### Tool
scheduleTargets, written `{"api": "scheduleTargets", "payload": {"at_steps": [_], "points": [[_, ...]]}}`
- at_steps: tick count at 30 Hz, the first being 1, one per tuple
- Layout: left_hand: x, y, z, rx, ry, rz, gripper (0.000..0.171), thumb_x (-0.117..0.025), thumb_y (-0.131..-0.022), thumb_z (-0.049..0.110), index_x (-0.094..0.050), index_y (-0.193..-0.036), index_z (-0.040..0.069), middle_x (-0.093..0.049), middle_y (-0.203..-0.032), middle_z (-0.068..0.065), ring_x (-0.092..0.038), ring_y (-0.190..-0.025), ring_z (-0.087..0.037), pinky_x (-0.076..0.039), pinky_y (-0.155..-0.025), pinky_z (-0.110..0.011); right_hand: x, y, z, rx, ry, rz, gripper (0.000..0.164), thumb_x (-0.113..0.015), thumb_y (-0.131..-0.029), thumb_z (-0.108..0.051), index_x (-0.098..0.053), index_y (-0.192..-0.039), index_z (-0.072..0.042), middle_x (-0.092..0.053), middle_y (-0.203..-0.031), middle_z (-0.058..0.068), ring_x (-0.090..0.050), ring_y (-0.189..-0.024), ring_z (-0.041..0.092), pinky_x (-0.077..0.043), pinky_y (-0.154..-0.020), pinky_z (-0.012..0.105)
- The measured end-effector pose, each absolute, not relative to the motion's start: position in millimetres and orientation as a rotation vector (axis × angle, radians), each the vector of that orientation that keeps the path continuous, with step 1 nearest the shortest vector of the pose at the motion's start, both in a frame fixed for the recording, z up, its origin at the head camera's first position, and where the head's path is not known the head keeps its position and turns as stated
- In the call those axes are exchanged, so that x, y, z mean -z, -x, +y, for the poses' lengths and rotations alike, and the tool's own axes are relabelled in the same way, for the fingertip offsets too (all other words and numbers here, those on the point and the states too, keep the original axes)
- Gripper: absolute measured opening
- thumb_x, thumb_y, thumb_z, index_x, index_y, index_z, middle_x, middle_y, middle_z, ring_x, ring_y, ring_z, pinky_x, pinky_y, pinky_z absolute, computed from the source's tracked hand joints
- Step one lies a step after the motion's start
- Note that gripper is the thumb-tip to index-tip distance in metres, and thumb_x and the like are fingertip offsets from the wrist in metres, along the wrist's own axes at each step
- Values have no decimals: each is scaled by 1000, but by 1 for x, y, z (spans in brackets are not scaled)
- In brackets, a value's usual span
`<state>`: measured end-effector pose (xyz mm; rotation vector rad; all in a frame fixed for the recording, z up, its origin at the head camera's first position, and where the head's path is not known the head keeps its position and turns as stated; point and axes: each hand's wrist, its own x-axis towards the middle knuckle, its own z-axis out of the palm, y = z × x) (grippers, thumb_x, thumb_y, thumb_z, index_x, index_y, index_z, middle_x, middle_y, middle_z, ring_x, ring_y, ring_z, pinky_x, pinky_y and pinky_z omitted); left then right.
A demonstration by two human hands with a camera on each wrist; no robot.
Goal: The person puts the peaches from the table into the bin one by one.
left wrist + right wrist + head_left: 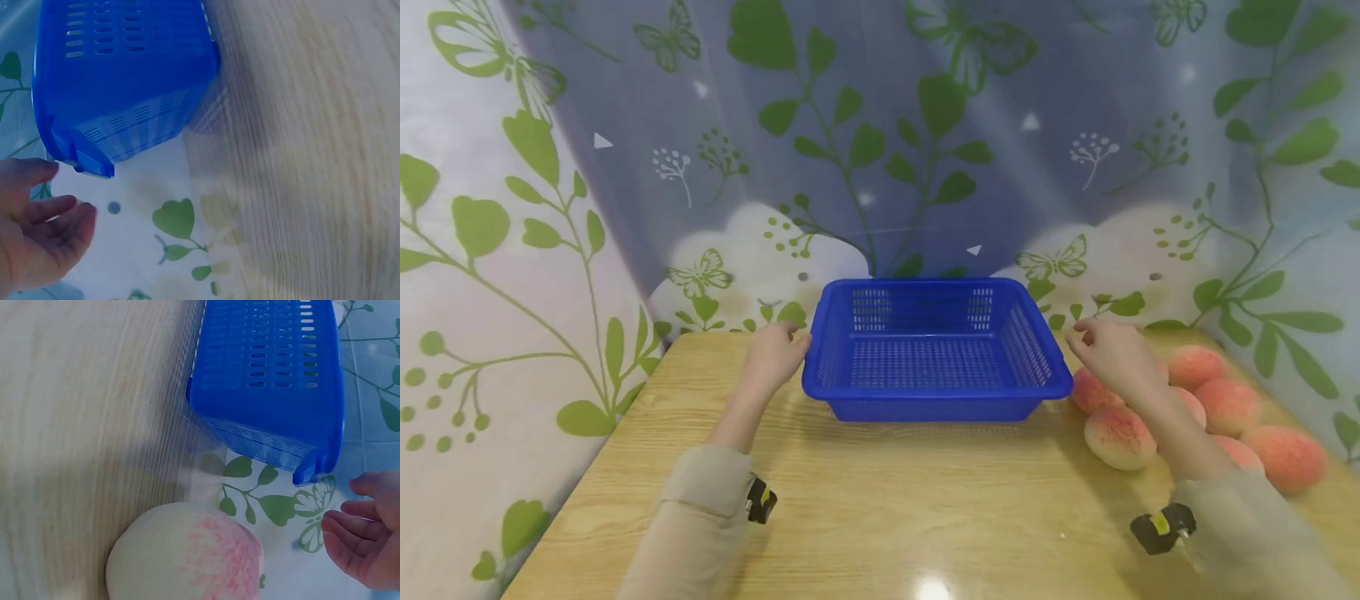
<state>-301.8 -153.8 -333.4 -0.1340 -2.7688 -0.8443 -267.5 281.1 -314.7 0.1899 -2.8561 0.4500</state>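
Observation:
A blue plastic basket with slotted walls stands on the wooden table, its perforated floor showing from above. Beside its left rim is my left hand, fingers loosely bent; in the left wrist view the thumb comes close to the rim's corner, and I cannot tell if it touches. Off the right rim, my right hand hovers with relaxed, slightly curled fingers and a visible gap to the basket. Under and around the right forearm lie several pink peaches. A pale yellow and pink peach appears large in the right wrist view.
The wooden table extends toward me in front of the basket. Behind it hangs a curtain printed with leaves and butterflies, close to the basket's far side. Peaches occupy the table's right side.

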Motion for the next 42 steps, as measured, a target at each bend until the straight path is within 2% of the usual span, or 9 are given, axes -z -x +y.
{"api": "scheduleTargets", "payload": {"at_steps": [5, 11, 16, 20, 24, 32, 42], "points": [[332, 306, -152, 955, 71, -2843, 45, -51, -91, 19, -51, -123, -12, -55, -119, -28, -53, -109, -40, -47, -90, -48, 317, 284, 275, -502, -170, -2891, 43, -48, -95, -25, -56, -114, 13, -64, -95, 27, -63, -79, 37, -52, -63, 47], [336, 308, -148, 1045, -4, -2900, 47, -54, -92, 22, -49, -125, -12, -54, -122, -27, -52, -112, -39, -45, -93, -47, 331, 292, 274, -563, -189, -2887, 41, -53, -93, -23, -57, -109, 15, -63, -96, 30, -63, -84, 42, -52, -70, 50], [336, 309, -144, 1027, 14, -2886, 43, -55, -91, 19, -53, -120, -13, -54, -121, -28, -51, -113, -41, -43, -95, -48, 334, 294, 271, -605, -222, -2873, 41, -57, -92, -22, -57, -109, 16, -63, -94, 30, -65, -79, 38, -53, -69, 47], [334, 308, -143, 1003, 40, -2863, 36, -58, -88, 16, -60, -111, -12, -59, -112, -27, -56, -105, -39, -48, -89, -46, 332, 295, 268, -623, -215, -2897, 42, -58, -91, -23, -57, -109, 16, -64, -94, 29, -63, -85, 40, -52, -73, 49], [332, 307, -141, 975, 34, -2869, 30, -59, -87, 15, -64, -102, -11, -64, -101, -26, -61, -93, -36, -51, -80, -44, 332, 297, 267, -645, -194, -2930, 43, -57, -91, -21, -55, -112, 17, -64, -93, 29, -64, -81, 37, -54, -68, 45], [331, 307, -142, 1011, 44, -2900, 31, -59, -87, 13, -63, -102, -14, -63, -100, -27, -61, -91, -36, -52, -77, -43, 333, 296, 269, -683, -187, -2960, 46, -57, -90, -20, -52, -114, 19, -64, -87, 27, -65, -68, 28, -55, -57, 36], [327, 303, -143, 991, 62, -2937, 33, -58, -87, 13, -61, -104, -15, -62, -102, -29, -60, -93, -37, -52, -78, -44, 332, 289, 269, -680, -203, -2965, 46, -56, -90, -19, -51, -116, 19, -64, -91, 29, -65, -77, 34, -55, -62, 39]]}}
